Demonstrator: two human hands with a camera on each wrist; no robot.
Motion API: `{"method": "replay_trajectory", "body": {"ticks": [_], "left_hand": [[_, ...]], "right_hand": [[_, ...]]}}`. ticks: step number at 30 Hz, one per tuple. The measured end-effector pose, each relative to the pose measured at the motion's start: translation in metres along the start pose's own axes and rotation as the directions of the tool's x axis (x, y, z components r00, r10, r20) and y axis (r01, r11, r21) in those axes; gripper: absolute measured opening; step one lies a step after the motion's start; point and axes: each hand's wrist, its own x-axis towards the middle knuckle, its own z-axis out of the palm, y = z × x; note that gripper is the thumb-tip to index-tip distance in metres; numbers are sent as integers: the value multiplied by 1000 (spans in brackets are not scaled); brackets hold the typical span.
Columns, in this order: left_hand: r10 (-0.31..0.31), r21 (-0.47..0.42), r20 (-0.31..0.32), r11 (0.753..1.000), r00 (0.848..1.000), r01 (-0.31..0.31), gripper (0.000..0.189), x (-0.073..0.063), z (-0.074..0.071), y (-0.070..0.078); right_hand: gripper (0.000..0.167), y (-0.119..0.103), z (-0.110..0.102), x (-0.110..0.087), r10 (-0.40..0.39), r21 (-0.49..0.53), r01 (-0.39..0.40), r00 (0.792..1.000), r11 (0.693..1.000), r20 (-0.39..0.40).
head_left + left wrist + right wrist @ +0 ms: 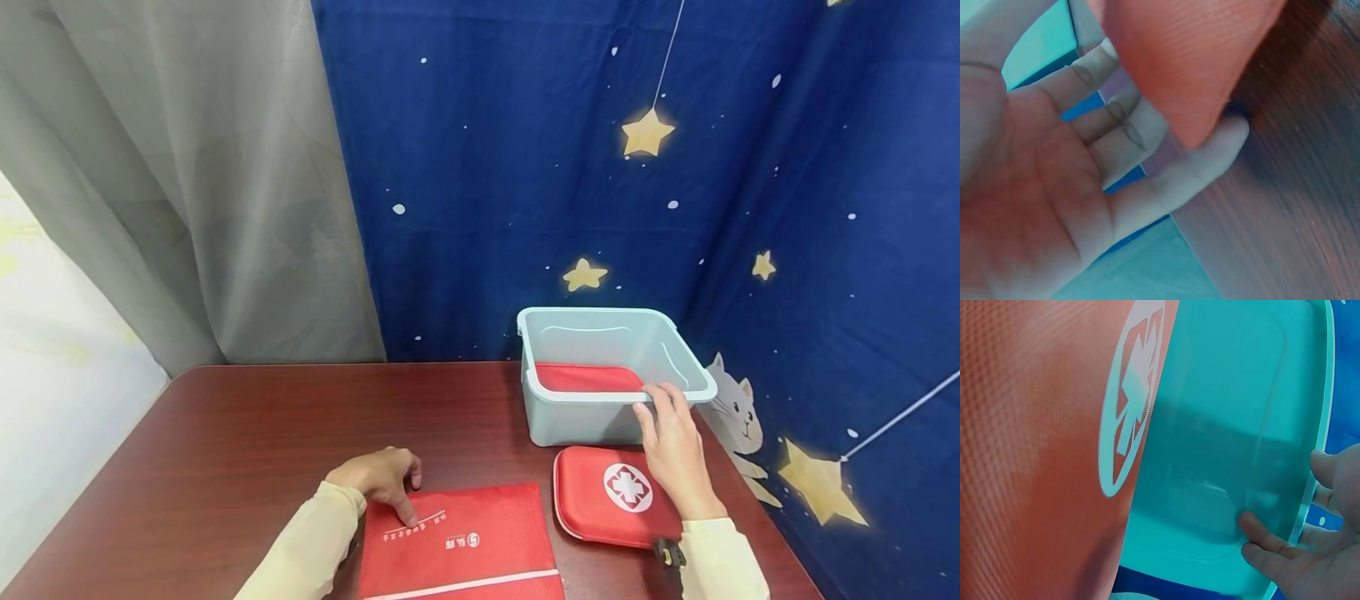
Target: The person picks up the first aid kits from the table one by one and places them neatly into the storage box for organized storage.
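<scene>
My left hand (381,477) is at the far left corner of a flat red fabric pouch (495,521) with white print and a white stripe. The thumb touches its top and the other fingers reach past its edge; the left wrist view shows these fingers (1147,190) extended and spread behind the pouch corner (1188,87). My right hand (678,458) grips the near rim of a pale blue-green plastic bin (573,417), some fingers hooked over it and others against the wall. Beneath that forearm lies a red first-aid case (588,492) with a white cross emblem.
Inside the bin lies another red item (585,377), only its upper part showing. The dark red-brown table (262,467) extends leftward. Behind it hang a grey curtain (225,208) and a blue star-patterned curtain (480,167); the bin stands close to the blue one.
</scene>
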Motion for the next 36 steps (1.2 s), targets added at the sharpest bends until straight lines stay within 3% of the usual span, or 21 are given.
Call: {"method": "replay_trajectory", "body": {"ticks": [7, 10, 15, 24, 36], "left_hand": [[56, -18, 14, 998, 998, -55, 35, -1, -1, -7], [116, -53, 22, 992, 993, -115, 32, 0, -1, -10], [212, -128, 35, 970, 977, -206, 26, 4, -2, -15], [300, -226, 0, 929, 954, -293, 28, 10, -9, -20], [301, -295, -35, 908, 953, -298, 42, 17, -8, -28]], "right_hand": [[32, -1, -1, 0, 2, -7, -2, 1000, 1000, 3], [32, -1, -1, 1, -1, -8, 1, 1000, 1000, 0], [32, -1, 0, 2, -2, -10, 2, 1000, 1000, -3], [31, 1, 1, 2, 0, -13, 0, 1000, 1000, -3], [32, 2, 2, 1, 7, -17, -7, 1000, 1000, 1]]}}
